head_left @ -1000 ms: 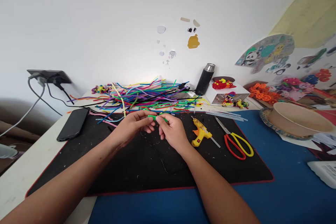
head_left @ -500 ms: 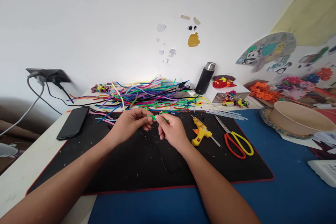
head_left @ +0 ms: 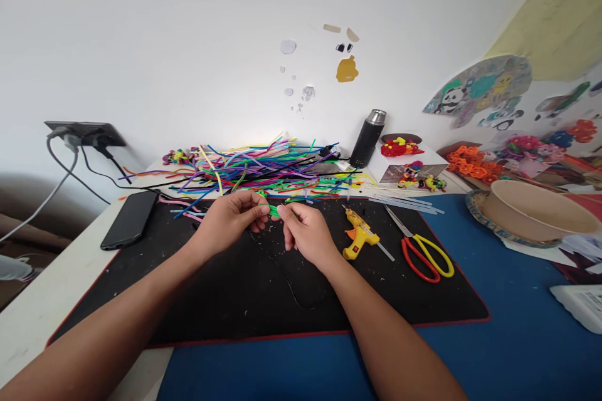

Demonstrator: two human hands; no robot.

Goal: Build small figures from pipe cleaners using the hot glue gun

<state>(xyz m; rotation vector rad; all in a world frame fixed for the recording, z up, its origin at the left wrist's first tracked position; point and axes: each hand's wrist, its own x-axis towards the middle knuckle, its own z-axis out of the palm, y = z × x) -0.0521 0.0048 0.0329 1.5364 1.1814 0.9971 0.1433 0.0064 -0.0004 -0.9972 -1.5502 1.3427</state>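
Note:
Between my two hands is a short green pipe cleaner piece [head_left: 273, 211], apparently folded or doubled. My left hand [head_left: 235, 219] pinches its left end with thumb and fingertips. At the other end, my right hand [head_left: 305, 225] is closed on it in the same way. Most of the green piece is hidden by the fingertips. Both hands are just above the far part of a black mat [head_left: 211, 301]. Behind them lies a heap of colourful pipe cleaners [head_left: 263, 166].
Right of my hands lie a yellow glue gun [head_left: 361, 235] and red-and-yellow scissors [head_left: 423, 257]. Clear glue sticks [head_left: 409, 203], a black flask [head_left: 368, 139] and a white box [head_left: 404, 166] stand behind. A phone [head_left: 130, 220] is at left, a round bowl [head_left: 540, 213] at right.
My hands have drawn very slightly apart, and a little more of the green pipe cleaner shows between the fingertips. Both keep their pinch. The view has shifted slightly.

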